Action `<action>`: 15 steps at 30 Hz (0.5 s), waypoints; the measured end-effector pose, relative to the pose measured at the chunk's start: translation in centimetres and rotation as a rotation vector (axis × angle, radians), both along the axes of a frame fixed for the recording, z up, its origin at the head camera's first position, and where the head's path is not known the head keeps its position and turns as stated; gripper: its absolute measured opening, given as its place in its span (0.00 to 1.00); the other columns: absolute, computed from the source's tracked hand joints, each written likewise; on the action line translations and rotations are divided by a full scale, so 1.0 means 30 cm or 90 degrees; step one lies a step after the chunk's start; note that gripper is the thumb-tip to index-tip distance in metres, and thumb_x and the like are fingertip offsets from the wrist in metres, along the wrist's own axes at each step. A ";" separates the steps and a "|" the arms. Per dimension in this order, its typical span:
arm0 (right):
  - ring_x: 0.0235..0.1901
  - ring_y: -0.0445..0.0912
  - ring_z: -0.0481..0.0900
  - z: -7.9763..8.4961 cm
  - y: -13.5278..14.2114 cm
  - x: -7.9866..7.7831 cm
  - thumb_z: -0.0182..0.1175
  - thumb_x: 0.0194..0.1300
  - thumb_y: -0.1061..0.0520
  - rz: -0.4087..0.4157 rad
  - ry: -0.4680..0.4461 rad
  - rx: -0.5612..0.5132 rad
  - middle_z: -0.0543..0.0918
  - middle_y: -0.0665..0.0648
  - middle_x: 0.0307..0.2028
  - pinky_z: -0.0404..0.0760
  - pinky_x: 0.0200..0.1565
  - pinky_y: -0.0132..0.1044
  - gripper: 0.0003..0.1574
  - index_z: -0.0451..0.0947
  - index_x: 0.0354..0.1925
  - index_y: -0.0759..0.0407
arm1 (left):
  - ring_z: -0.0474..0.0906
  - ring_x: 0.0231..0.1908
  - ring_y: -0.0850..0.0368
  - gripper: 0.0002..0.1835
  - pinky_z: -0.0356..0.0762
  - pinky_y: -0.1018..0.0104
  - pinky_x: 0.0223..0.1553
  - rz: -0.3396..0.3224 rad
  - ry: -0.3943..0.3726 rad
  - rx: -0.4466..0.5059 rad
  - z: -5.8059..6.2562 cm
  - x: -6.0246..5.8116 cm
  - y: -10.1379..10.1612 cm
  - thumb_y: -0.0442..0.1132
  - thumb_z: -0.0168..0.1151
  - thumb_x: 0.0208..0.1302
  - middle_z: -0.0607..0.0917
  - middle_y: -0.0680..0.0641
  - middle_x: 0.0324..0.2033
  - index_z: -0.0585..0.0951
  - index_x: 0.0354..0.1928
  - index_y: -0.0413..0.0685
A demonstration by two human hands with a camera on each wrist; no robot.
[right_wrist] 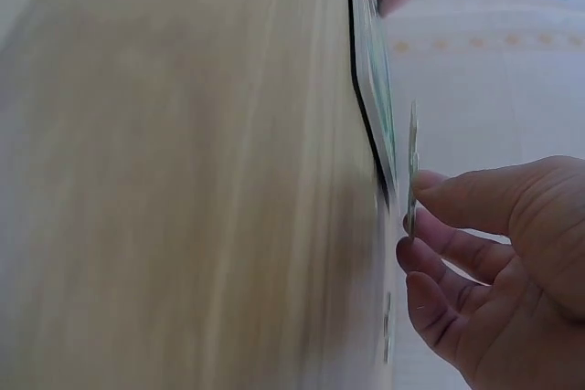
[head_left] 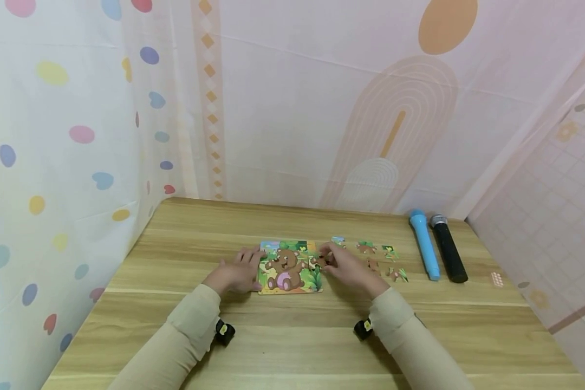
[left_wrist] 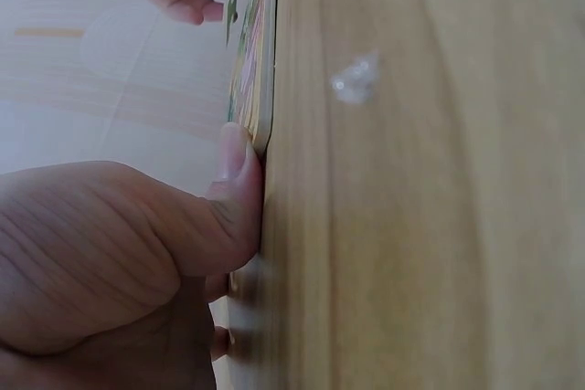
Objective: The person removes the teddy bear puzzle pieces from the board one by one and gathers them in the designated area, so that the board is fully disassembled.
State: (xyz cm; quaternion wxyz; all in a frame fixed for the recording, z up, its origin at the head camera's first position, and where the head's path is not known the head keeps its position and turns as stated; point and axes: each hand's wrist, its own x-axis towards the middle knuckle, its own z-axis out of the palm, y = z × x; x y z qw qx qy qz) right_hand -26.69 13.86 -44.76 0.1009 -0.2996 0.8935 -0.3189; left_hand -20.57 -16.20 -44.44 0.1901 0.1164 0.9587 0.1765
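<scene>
A jigsaw puzzle (head_left: pixel 285 284) with a brown bear picture lies in its tray on the wooden table. My left hand (head_left: pixel 242 272) rests along its left side, the thumb (left_wrist: pixel 236 157) touching the near edge in the left wrist view. Between thumb and fingers, my right hand (head_left: pixel 348 265) pinches a loose puzzle piece (right_wrist: pixel 413 143). That piece is held just above the puzzle's right side, apart from the tray in the right wrist view. Several other pieces lie to the right, among them a brown-and-green one (head_left: pixel 366 247) and one with green leaves (head_left: pixel 397 274).
A blue microphone (head_left: pixel 425 246) and a black microphone (head_left: pixel 449 250) lie side by side at the table's right. Near the right edge is a small pink-and-white dotted item (head_left: pixel 497 279). Patterned fabric (head_left: pixel 283 119) hangs behind the table and on both sides.
</scene>
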 end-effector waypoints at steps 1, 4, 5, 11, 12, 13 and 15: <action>0.48 0.50 0.80 0.001 0.008 -0.001 0.59 0.71 0.70 -0.002 0.000 0.004 0.79 0.61 0.55 0.81 0.48 0.42 0.24 0.69 0.62 0.65 | 0.38 0.77 0.33 0.46 0.40 0.16 0.62 0.000 0.000 0.000 0.000 0.000 0.000 0.46 0.65 0.71 0.41 0.38 0.80 0.49 0.80 0.43; 0.49 0.51 0.80 0.002 0.031 -0.004 0.60 0.70 0.70 -0.011 -0.004 0.011 0.80 0.61 0.54 0.81 0.49 0.42 0.24 0.70 0.62 0.66 | 0.38 0.77 0.33 0.46 0.41 0.16 0.62 -0.002 0.001 0.000 0.001 -0.001 0.001 0.45 0.65 0.71 0.41 0.38 0.80 0.49 0.80 0.43; 0.49 0.51 0.80 0.003 0.039 -0.004 0.60 0.70 0.70 -0.011 -0.004 0.012 0.80 0.61 0.54 0.82 0.49 0.43 0.23 0.70 0.62 0.67 | 0.38 0.77 0.33 0.46 0.40 0.16 0.62 -0.002 0.001 -0.001 0.002 0.000 0.002 0.45 0.65 0.71 0.41 0.38 0.80 0.49 0.80 0.43; 0.51 0.53 0.81 0.014 0.082 -0.006 0.62 0.70 0.68 -0.015 0.011 0.045 0.80 0.61 0.55 0.82 0.49 0.43 0.24 0.70 0.62 0.66 | 0.37 0.77 0.33 0.45 0.40 0.16 0.62 0.005 0.000 0.005 0.002 0.003 0.003 0.46 0.65 0.71 0.40 0.37 0.80 0.49 0.80 0.43; 0.51 0.53 0.81 0.015 0.088 -0.007 0.62 0.70 0.68 -0.016 0.012 0.047 0.80 0.61 0.55 0.82 0.49 0.43 0.24 0.71 0.62 0.66 | 0.37 0.77 0.33 0.45 0.40 0.16 0.62 0.005 0.000 0.005 0.001 0.002 0.002 0.46 0.65 0.71 0.40 0.37 0.80 0.49 0.80 0.44; 0.51 0.53 0.81 0.016 0.093 -0.008 0.62 0.70 0.69 -0.015 0.012 0.046 0.80 0.61 0.55 0.82 0.48 0.42 0.24 0.71 0.61 0.66 | 0.37 0.77 0.33 0.45 0.40 0.16 0.61 0.006 0.001 0.006 -0.001 0.003 0.002 0.46 0.65 0.71 0.40 0.37 0.80 0.50 0.80 0.44; 0.49 0.53 0.81 0.017 0.103 -0.010 0.61 0.70 0.69 -0.014 0.010 0.041 0.80 0.61 0.53 0.82 0.46 0.42 0.22 0.71 0.60 0.66 | 0.36 0.77 0.33 0.45 0.40 0.16 0.61 0.006 0.002 0.008 -0.003 0.003 0.001 0.46 0.65 0.71 0.40 0.38 0.80 0.49 0.80 0.44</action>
